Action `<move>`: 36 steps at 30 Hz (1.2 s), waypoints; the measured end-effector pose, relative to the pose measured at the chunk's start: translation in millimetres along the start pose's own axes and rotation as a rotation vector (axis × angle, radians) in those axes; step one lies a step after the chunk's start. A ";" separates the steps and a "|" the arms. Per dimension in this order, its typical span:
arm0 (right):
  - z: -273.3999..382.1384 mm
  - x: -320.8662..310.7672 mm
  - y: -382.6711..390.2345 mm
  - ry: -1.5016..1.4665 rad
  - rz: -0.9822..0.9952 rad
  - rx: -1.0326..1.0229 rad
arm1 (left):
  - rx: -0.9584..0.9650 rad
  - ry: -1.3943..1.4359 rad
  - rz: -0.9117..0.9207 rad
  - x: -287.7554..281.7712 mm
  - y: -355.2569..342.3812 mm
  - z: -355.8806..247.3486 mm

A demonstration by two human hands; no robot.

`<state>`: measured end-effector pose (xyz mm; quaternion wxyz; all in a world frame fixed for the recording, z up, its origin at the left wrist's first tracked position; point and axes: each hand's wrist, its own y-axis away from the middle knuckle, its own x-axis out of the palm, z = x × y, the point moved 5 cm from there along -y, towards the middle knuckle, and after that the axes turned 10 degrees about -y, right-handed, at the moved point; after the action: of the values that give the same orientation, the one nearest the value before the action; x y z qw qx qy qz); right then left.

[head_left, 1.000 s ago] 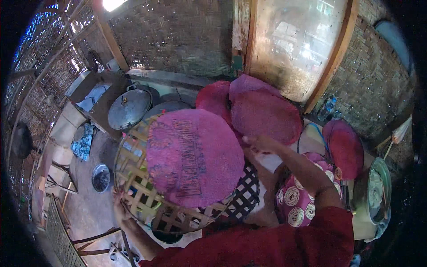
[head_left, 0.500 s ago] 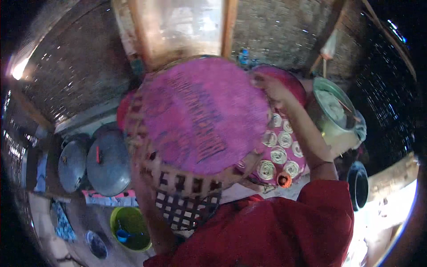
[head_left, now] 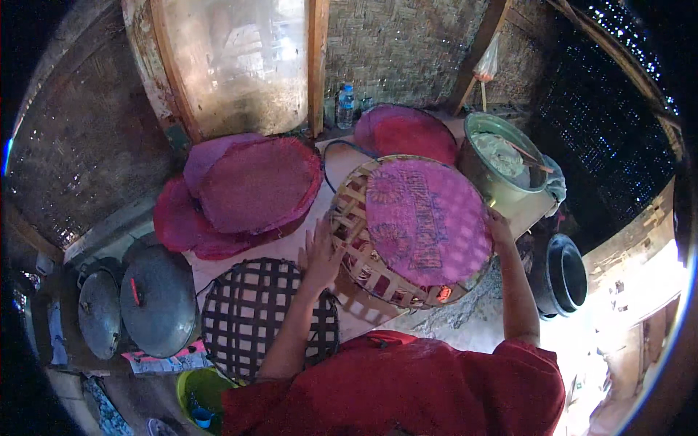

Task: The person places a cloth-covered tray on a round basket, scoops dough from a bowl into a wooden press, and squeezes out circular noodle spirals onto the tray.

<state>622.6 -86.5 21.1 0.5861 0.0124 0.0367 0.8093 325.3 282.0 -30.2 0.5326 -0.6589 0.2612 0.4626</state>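
A round woven bamboo tray point(head_left: 353, 221) with a pink printed round sheet point(head_left: 436, 196) on it sits in front of me, over the spot where dough coils lay. Through its lattice near the front rim show a few pale and pink bits and a small orange piece point(head_left: 443, 293). My right hand point(head_left: 500, 231) grips the tray's right rim, its fingers curled at the edge. Beside the left rim, my left hand point(head_left: 320, 258) has its fingers stretched out; whether they touch the tray I cannot tell. Under my left forearm lies a dark open-lattice tray point(head_left: 243, 298).
Pink round sheets point(head_left: 254, 185) are stacked at the left, with more pink sheets point(head_left: 407, 134) behind. A green pot point(head_left: 476, 134) of pale dough stands back right, dark pans point(head_left: 567, 272) right. Large lidded pots point(head_left: 158, 305) and a green-yellow basin point(head_left: 193, 381) are at left.
The raised bamboo tray with its pink sheet has come down to the right, over the dough coils. My left hand has let go of its left side. The stacked sheets and dark tray now show more fully.
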 end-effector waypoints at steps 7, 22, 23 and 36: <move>-33.0 6.7 -13.9 -0.090 0.143 0.012 | -0.218 0.489 0.177 17.0 3.6 6.9; -46.6 -21.8 -38.8 0.713 -0.271 -0.322 | -0.276 0.469 0.221 14.8 0.3 8.2; -45.6 -18.2 -37.4 0.724 -0.256 -0.316 | -0.267 0.470 0.223 14.1 -0.5 6.0; -7.8 29.9 12.2 1.137 -0.216 -0.302 | -0.142 0.102 0.168 -69.3 -47.6 -57.9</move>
<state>601.2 -62.3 13.5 0.5487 -0.5102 0.2302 0.6210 354.2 231.2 53.5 0.4299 -0.6933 0.3088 0.4890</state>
